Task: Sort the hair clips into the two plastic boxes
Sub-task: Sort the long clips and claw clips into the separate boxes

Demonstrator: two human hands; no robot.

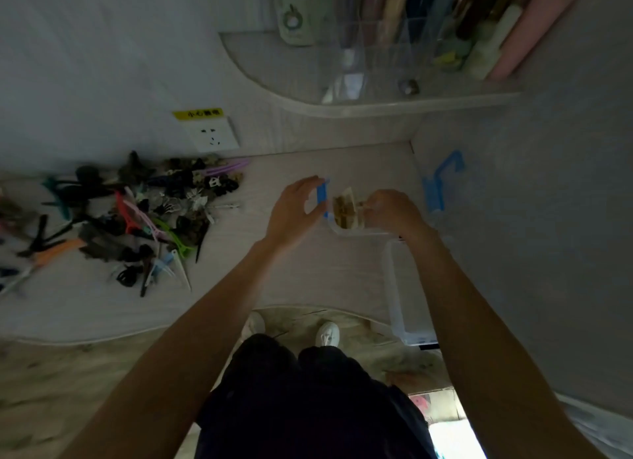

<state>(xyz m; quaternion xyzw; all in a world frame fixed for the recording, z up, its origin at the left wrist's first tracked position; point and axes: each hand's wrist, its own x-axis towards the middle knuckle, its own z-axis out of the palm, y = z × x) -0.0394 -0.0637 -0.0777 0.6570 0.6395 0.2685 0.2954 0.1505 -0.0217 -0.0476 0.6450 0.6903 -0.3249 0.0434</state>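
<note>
Here the sorting appears barely begun, judged from the large mixed pile of hair clips (113,219) lying on the pale wood-grain desk (308,280), well to the left of both hands. The pile holds dark claw clips, slim duckbill clips in pink, green, orange and lilac, and some pale ones; most look like hard moulded plastic, a few seem fabric-covered, though blur hides detail. The left hand (294,212) has its thumb and fingers curved around the blue latch (322,195) at the near end of a clear plastic box (346,231), pinching it. The right hand (390,212) rests over the far end of the same box, fingers curled; whether it grips a latch or only steadies the box cannot be told. Brownish contents show through the box's transparent wall; what they are cannot be told. A second clear box (404,287), rectangular with rounded corners, stands just beside the right forearm near the desk's curved edge; its inside is not clearly shown. A blue-handled lid (442,181) leans against the right wall. Nearly all clips remain to be sorted.
</note>
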